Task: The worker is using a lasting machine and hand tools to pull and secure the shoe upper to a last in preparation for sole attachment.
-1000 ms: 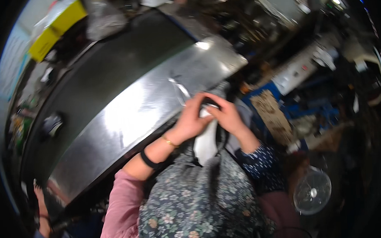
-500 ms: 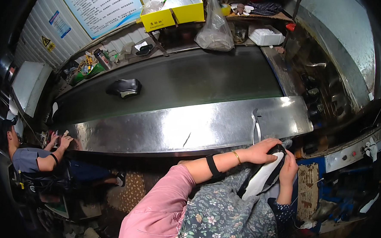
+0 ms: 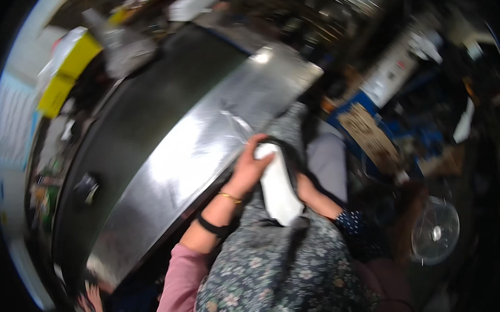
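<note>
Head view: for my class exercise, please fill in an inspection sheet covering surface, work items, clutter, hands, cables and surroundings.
Surface: shiny metal worktop, metal hand tool on it; type blurred.
Work items: black shoe, white underside facing up; dark shoe beyond the worktop.
Clutter: yellow box, plastic bag.
Hands: left hand grips the black shoe's far end; right hand at its right side, fingers partly hidden.
Cables: cannot tell, blurred.
Surroundings: round fan at right; another person's hands at lower left.
</note>
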The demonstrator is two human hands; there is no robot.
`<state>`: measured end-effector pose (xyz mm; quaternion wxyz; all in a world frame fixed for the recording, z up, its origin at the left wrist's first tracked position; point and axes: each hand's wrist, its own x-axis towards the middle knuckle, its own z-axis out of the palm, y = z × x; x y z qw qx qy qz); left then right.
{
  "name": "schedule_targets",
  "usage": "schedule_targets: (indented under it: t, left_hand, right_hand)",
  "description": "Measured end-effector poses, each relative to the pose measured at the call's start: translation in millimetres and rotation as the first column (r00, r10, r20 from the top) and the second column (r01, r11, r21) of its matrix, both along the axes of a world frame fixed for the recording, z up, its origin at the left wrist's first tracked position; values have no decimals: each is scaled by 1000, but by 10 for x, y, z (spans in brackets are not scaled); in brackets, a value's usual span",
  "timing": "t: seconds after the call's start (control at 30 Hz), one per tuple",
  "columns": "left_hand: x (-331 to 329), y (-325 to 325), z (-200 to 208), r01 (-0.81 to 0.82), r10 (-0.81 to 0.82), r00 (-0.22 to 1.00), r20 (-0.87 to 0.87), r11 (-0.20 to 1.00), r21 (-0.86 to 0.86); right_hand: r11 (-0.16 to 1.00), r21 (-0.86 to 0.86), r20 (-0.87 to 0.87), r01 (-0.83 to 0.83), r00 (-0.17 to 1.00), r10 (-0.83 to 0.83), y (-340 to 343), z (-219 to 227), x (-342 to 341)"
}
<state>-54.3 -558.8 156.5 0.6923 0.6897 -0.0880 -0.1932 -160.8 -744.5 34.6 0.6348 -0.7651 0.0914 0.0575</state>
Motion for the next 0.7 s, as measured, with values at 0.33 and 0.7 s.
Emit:
schedule_targets:
  t: [0.33, 0.7]
  left_hand:
    - [206, -475, -88, 76, -82, 993, -85, 995, -69]
    - [70, -329, 191, 131, -279, 918, -282, 884, -448]
  right_hand:
    - [285, -942, 236, 175, 952, 193, 141, 1214, 359]
    - [993, 98, -149, -67, 985, 82, -50, 974, -250]
